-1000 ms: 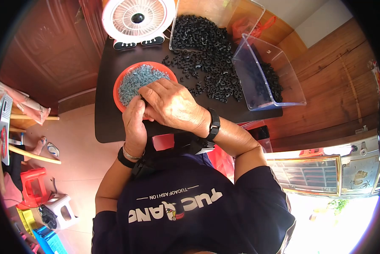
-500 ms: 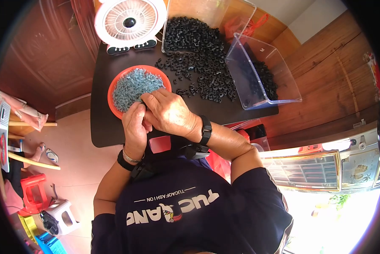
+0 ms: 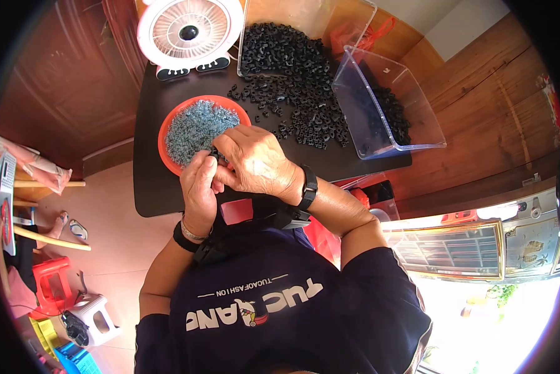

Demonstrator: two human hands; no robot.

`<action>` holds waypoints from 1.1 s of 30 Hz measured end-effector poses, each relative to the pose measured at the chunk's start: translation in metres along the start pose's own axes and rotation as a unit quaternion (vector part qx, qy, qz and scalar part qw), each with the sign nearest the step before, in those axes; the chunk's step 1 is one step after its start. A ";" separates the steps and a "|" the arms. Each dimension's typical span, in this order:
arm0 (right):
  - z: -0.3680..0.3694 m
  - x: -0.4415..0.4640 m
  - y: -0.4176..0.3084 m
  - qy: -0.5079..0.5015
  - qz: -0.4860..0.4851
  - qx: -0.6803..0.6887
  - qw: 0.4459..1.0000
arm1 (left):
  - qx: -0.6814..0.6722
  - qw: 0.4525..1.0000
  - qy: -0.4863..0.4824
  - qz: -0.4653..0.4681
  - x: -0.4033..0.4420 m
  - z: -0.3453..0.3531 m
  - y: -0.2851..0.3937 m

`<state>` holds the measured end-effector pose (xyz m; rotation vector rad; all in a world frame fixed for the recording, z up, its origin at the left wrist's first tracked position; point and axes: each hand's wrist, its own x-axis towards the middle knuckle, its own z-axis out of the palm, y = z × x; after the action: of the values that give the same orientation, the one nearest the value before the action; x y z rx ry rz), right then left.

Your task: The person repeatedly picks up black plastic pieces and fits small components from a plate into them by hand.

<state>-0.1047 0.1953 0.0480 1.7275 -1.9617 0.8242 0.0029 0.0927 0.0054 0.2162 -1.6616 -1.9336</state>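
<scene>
My left hand (image 3: 199,189) is closed, its thumb and fingers pinching a small black piece (image 3: 214,151) that is mostly hidden. My right hand (image 3: 259,162) comes over from the right, fingertips pressed together against the same spot; whatever they grip is covered by the fingers. Both hands meet above the near right edge of a round orange-red bowl (image 3: 163,138). Small shiny metal pieces (image 3: 199,128), too tiny to name, fill this bowl. To its right, many small black plastic parts (image 3: 311,115) lie spread over the dark table (image 3: 158,194).
A clear bin (image 3: 242,59) tipped on its side spills black parts at the back. Another clear bin (image 3: 411,115) stands tilted on the right, black parts behind its wall. A white fan (image 3: 189,34) stands back left. Stools (image 3: 93,321) and a person's foot (image 3: 62,219) are at left.
My right hand has shifted slightly right and its fingers have rolled over a little at the pinch. My left hand stays nearly in place. The black piece shows slightly more.
</scene>
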 end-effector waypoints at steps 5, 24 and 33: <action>0.003 0.000 0.011 -0.002 -0.036 -0.017 0.999 | 0.008 0.999 -0.042 -0.014 0.002 -0.001 0.002; -0.102 -0.002 0.063 0.185 0.100 -0.270 0.940 | 0.052 0.997 -0.053 0.014 0.003 -0.016 0.005; -0.159 -0.048 0.115 0.201 0.262 -0.268 0.905 | 0.045 0.998 -0.053 0.005 0.006 -0.027 -0.003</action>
<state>-0.2241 0.3434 0.1168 0.6617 -2.1043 0.6425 0.0102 0.0667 -0.0021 0.1415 -1.8166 -1.8938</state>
